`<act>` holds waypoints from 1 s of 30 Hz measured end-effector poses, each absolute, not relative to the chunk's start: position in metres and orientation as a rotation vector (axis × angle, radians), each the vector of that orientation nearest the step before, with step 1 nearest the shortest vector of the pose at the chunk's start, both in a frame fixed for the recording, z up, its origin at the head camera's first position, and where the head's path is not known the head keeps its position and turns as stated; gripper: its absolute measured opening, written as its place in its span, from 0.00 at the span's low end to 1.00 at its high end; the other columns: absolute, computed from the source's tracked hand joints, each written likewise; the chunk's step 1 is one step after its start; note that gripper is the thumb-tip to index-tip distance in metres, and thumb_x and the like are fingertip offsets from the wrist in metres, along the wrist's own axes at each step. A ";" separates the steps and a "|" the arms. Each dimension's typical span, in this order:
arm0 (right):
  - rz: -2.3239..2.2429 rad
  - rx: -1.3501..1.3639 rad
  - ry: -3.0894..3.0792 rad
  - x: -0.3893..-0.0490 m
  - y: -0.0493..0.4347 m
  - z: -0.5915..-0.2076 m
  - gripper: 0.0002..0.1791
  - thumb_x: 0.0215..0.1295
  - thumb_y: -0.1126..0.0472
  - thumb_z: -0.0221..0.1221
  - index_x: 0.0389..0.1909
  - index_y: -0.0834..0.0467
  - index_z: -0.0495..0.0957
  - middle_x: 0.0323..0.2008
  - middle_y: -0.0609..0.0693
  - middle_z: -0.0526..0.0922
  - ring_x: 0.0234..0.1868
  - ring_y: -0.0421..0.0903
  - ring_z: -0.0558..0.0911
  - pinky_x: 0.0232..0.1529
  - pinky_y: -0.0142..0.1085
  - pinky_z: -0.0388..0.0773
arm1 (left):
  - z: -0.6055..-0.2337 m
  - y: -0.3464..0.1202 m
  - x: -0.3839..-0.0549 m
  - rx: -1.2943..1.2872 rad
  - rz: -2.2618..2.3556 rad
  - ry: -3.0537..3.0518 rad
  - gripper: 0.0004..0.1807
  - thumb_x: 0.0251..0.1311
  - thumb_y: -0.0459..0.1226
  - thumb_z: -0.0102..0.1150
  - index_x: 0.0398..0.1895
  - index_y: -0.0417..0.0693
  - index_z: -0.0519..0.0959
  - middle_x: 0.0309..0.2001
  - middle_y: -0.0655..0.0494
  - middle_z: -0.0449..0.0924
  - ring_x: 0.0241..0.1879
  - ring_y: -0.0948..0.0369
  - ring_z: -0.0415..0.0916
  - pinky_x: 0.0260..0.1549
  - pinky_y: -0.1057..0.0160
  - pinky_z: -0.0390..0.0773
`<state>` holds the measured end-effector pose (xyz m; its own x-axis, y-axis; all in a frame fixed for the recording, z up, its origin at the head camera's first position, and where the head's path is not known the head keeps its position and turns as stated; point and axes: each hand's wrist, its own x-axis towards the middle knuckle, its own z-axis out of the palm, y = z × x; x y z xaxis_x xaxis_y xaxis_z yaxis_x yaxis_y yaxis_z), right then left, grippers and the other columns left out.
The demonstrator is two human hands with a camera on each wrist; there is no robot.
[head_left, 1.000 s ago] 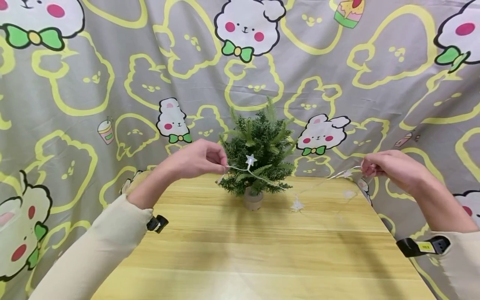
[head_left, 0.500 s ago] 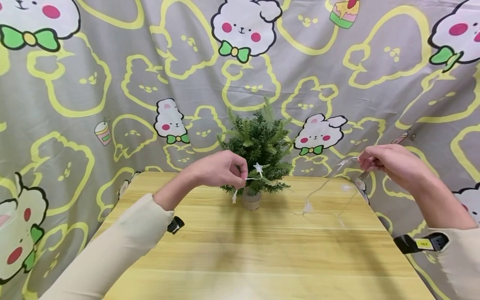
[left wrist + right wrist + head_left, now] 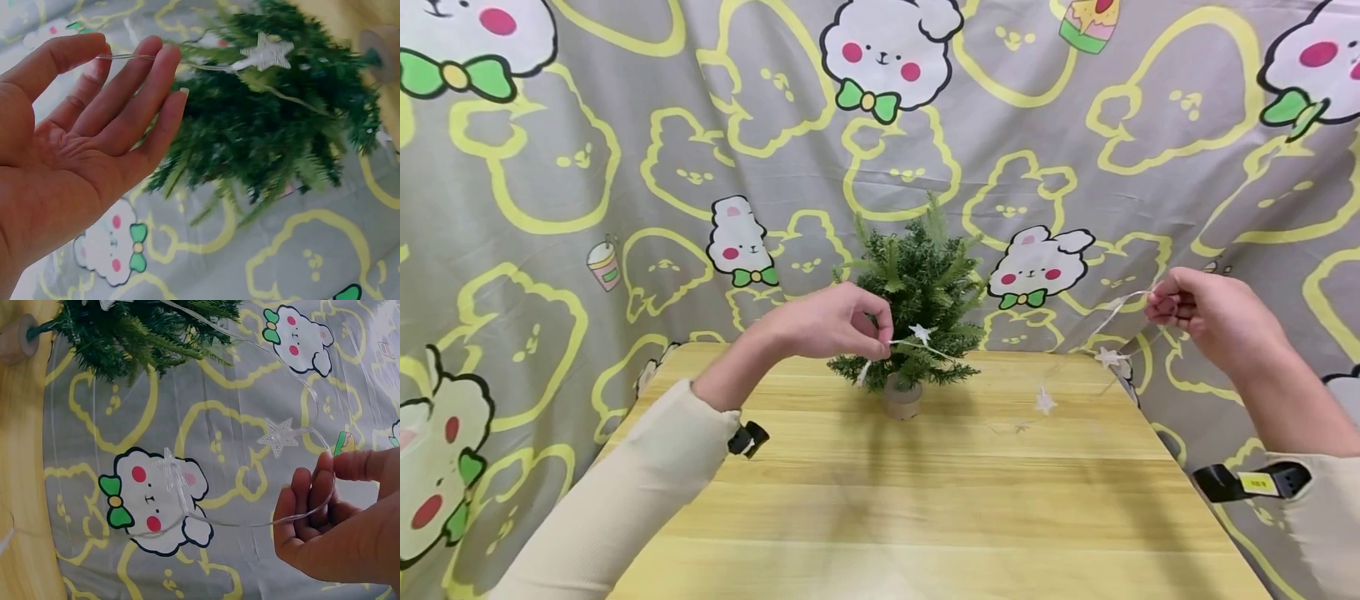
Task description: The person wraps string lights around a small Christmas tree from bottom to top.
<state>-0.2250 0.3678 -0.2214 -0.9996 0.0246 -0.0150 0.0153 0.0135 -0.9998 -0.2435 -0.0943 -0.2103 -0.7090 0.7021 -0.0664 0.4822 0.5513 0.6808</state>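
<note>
A string of star lights on a thin clear wire runs between my two hands. My left hand (image 3: 842, 321) pinches the wire between thumb and index finger in front of the tree; in the left wrist view its other fingers are extended. Just right of those fingertips a clear star (image 3: 267, 52) overlaps the branches. My right hand (image 3: 1217, 321) pinches the wire farther along, off to the tree's right, its fingers curled. Near it hang another star (image 3: 278, 436) and a looped length of wire (image 3: 250, 524). A small green artificial Christmas tree (image 3: 917, 292) stands upright behind the left hand.
The tree's pale round base (image 3: 902, 398) rests on a wood-grain table (image 3: 880, 500). A grey curtain (image 3: 805, 175) with cartoon rabbits hangs right behind the table. Loose stars (image 3: 1045, 402) dangle low over the table's right side.
My left hand has moved right, across the front of the tree, still pinching the wire. My right hand has lifted and shifted slightly right, and the wire between the hands has drawn straighter.
</note>
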 end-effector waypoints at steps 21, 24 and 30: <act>2.296 -0.029 -2.079 -0.225 0.373 -0.221 0.19 0.73 0.68 0.46 0.24 0.59 0.80 0.24 0.48 0.80 0.28 0.44 0.80 0.38 0.30 0.81 | -0.203 -0.094 -0.256 0.890 0.989 2.660 0.03 0.62 0.37 0.65 0.34 0.50 0.80 0.31 0.58 0.87 0.27 0.61 0.72 0.35 0.61 0.73; 2.306 -0.023 -2.054 -0.226 0.372 -0.220 0.19 0.72 0.69 0.46 0.24 0.59 0.80 0.23 0.48 0.80 0.27 0.44 0.80 0.37 0.30 0.81 | -0.205 -0.082 -0.258 0.923 1.007 2.671 0.02 0.62 0.36 0.64 0.33 0.50 0.80 0.27 0.58 0.84 0.23 0.62 0.68 0.33 0.62 0.72; 2.352 -0.055 -2.006 -0.226 0.368 -0.217 0.18 0.73 0.68 0.48 0.24 0.60 0.81 0.24 0.49 0.81 0.28 0.44 0.81 0.37 0.30 0.82 | -0.205 -0.060 -0.264 0.941 0.979 2.708 0.01 0.62 0.35 0.63 0.33 0.49 0.82 0.27 0.56 0.83 0.20 0.64 0.64 0.28 0.63 0.69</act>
<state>-0.2263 0.3684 -0.2166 -0.9981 0.0611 0.0056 -0.0152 -0.1571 -0.9875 -0.2636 -0.0596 -0.2053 -0.8013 0.5898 0.1001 0.5176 0.5996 0.6104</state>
